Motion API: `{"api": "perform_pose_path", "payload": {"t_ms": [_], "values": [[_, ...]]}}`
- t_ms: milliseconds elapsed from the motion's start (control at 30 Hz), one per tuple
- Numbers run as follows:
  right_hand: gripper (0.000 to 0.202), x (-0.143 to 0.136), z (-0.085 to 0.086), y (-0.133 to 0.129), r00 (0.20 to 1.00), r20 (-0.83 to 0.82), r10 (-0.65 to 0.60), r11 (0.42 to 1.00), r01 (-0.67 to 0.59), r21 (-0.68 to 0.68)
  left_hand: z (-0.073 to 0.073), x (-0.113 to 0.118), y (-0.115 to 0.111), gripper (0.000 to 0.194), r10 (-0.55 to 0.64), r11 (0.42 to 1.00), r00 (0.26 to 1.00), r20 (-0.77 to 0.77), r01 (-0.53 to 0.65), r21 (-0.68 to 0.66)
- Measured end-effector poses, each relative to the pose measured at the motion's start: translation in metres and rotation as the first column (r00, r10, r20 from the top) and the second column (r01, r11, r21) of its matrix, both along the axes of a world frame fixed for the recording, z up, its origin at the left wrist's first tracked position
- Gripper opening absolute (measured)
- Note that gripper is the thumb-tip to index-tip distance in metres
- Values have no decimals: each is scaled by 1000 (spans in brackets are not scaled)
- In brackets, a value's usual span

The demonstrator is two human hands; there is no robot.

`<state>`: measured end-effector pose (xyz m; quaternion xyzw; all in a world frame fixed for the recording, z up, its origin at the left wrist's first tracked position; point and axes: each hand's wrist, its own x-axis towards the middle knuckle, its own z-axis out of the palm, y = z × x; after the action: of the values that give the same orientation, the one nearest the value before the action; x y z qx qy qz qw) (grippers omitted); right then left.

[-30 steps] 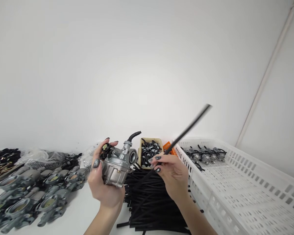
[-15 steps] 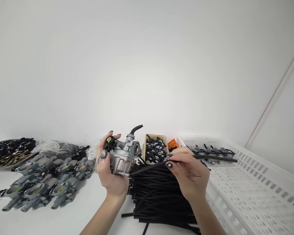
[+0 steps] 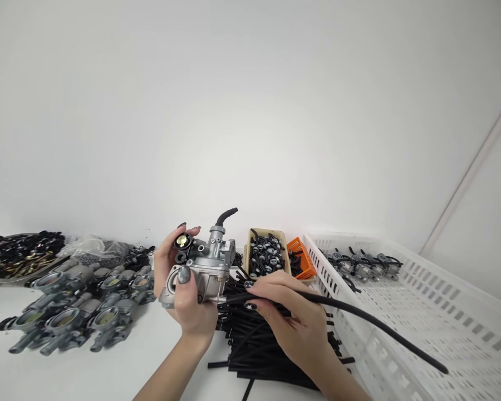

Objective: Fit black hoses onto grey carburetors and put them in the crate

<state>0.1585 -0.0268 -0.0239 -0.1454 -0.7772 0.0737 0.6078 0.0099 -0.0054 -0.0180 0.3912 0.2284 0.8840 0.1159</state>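
Observation:
A silver carburetor (image 3: pixel 211 264) with a short black rubber boot (image 3: pixel 226 215) on top is gripped in my left hand (image 3: pixel 183 301), the thumb pressed against its near side. Between the thumb and fingers of my right hand (image 3: pixel 296 314) is a long black rubber hose (image 3: pixel 371 318). Its left end meets the small spout low on the carburetor; how far it sits on the spout I cannot tell. The other end hangs free to the right, over the white crate. Under my right hand lies a thick pile of similar black hoses (image 3: pixel 267 356).
Several carburetors (image 3: pixel 64 320) stand on the white table at left, before a tray of small black and brass parts (image 3: pixel 20 256) and a plastic bag (image 3: pixel 96 253). Behind the hoses are a cream bin of caps (image 3: pixel 268 253) and an orange basket (image 3: pixel 304 262). A white crate (image 3: pixel 421 312) holds finished-looking carburetors (image 3: pixel 367 264).
My right hand has slid left and down along the hose, closer to the carburetor. The hose's free end now droops further right. The carburetor has shifted slightly left and turned a little.

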Motion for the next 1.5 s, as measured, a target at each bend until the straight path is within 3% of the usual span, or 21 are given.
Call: {"api": "perform_pose_path", "payload": {"t_ms": [67,133,500,633,833,1167,1300,1500], "values": [[23,-4,-2,-1,1000,-3,-27,1000,27,16,4,1,0,35,134,987,991,15,-135,85],[21,-6,-3,-2,999,-26,-48,999,48,15,6,2,0,35,185,975,983,-1,-183,125],[21,-6,-7,-4,998,-40,51,987,-57,-152,4,8,-4,37,234,966,972,-32,-229,118],[20,-9,-9,-5,995,-73,74,978,-87,-192,4,8,-1,37,227,969,973,24,-229,98],[21,-13,-13,-6,991,-117,59,976,-82,-203,5,12,-4,35,147,986,986,73,-152,63],[24,-16,-12,-14,989,-147,20,978,-50,-204,5,12,-8,38,304,946,952,-26,-298,128],[23,-21,-21,-15,983,-181,-14,979,-23,-202,5,15,-10,37,242,967,970,24,-243,74],[25,-26,-26,-17,985,-163,-63,987,38,-154,9,16,-13,38,312,942,949,44,-315,118]]}}
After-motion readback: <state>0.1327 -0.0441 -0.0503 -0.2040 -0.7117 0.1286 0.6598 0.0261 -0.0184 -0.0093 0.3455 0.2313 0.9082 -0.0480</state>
